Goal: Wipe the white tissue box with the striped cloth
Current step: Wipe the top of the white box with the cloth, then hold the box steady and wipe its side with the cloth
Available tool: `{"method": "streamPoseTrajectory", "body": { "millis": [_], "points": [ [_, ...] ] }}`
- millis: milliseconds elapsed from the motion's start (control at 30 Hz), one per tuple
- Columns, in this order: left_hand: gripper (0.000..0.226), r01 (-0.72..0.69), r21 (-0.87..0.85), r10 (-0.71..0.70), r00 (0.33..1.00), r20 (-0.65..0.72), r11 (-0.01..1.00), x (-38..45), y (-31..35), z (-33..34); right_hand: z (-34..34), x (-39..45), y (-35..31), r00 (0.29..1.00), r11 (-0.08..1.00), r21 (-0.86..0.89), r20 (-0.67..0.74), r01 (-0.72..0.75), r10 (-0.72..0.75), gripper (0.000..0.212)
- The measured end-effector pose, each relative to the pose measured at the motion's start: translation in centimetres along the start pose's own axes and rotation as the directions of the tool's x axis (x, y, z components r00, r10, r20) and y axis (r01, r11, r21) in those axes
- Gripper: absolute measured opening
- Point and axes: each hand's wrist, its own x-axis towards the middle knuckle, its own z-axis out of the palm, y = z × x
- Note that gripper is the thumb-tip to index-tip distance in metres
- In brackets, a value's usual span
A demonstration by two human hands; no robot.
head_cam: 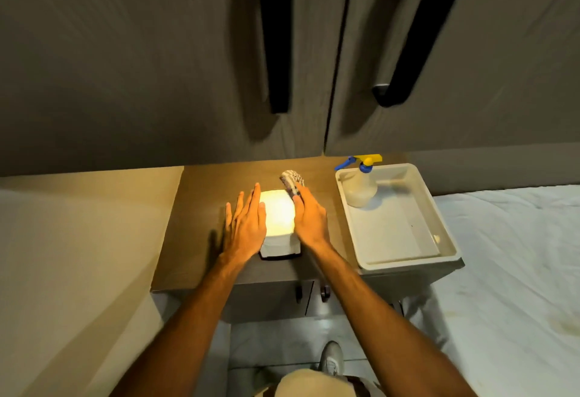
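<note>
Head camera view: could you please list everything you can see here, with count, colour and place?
tissue box: one, white, brightly lit, middle of the cabinet top
striped cloth: one, pale with dark stripes, at the box's far right corner
tray: one, cream, right end of the cabinet
spray bottle: one, clear with blue and yellow head, in the tray's far left corner
cabinet: one, brown
left hand: open, flat against the box's left side
right hand: on the box's right edge, fingers on the cloth

The white rectangular tissue box [278, 217] stands upright on the brown wooden worktop [194, 208], its top brightly lit, with the bunched grey-and-white striped cloth [292, 181] touching its far right corner.
</note>
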Motion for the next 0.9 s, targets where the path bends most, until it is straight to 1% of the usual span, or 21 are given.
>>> {"method": "streamPoseTrajectory", "body": {
  "millis": [67,167,267,333,433,633,800,900],
  "points": [
    [0.073,0.008,0.064,-0.008,1.000,-0.004,0.998,0.1,-0.1,-0.2,-1.4,0.7,0.7,0.986,0.982,0.123,-0.058,-0.147,0.155,0.038],
    [0.073,0.002,0.153,0.007,0.998,-0.060,0.988,0.1,1.0,-0.6,-3.4,0.4,2.8,0.967,0.935,0.286,-0.078,-0.210,0.241,0.039],
    [0.069,-0.122,0.135,0.131,0.990,-0.057,0.983,0.3,3.6,-0.4,-3.4,0.0,4.4,0.955,0.884,0.390,-0.042,-0.256,0.295,0.040],
    [0.065,-0.169,0.152,0.174,0.984,-0.025,0.974,0.4,4.7,0.4,-2.5,-0.3,5.3,0.958,0.888,0.378,-0.008,-0.264,0.288,0.037],
    [0.064,-0.173,0.208,0.177,0.984,0.000,0.963,0.3,4.8,1.0,-1.3,-1.4,5.9,0.960,0.899,0.341,0.046,-0.275,0.277,0.039],
    [0.063,-0.178,0.226,0.188,0.982,-0.024,0.958,0.3,4.8,1.2,-1.2,-4.6,6.1,0.932,0.908,0.241,0.207,-0.344,0.299,0.048],
    [0.064,-0.166,0.215,0.179,0.983,-0.042,0.962,0.3,4.6,1.6,-1.7,-7.5,4.6,0.951,0.922,0.275,0.219,-0.273,0.217,0.051],
    [0.064,-0.164,0.210,0.179,0.983,-0.050,0.964,0.3,4.8,1.6,-1.5,-5.8,2.8,0.950,0.921,0.284,0.240,-0.267,0.201,0.051]
  ]
}}
